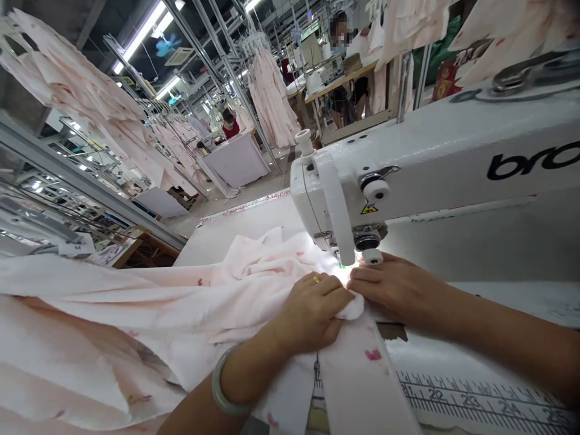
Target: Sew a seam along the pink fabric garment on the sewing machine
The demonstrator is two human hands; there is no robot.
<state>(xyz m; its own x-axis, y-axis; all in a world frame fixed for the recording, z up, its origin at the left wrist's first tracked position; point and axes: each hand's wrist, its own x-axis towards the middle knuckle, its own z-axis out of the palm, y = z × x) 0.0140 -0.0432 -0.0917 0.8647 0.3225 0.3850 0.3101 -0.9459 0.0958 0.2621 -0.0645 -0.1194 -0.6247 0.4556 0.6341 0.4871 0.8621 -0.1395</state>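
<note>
On the left, the left hand (308,314), pale jade bangle (226,382) at its wrist, closes on a fold of pale pink printed cloth (181,302), bunched at the needle (341,260) of the white industrial sewing machine (435,151). Further right, the right hand (399,290) lies open and flat: if the bunch slips, its fingers (362,275) could run under that needle.

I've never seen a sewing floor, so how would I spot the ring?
Start at the white sewing machine. Below its needle end, the left hand presses pink fabric. The ring is the small gold band on that hand, unlike the pale bangle on the wrist.
</note>
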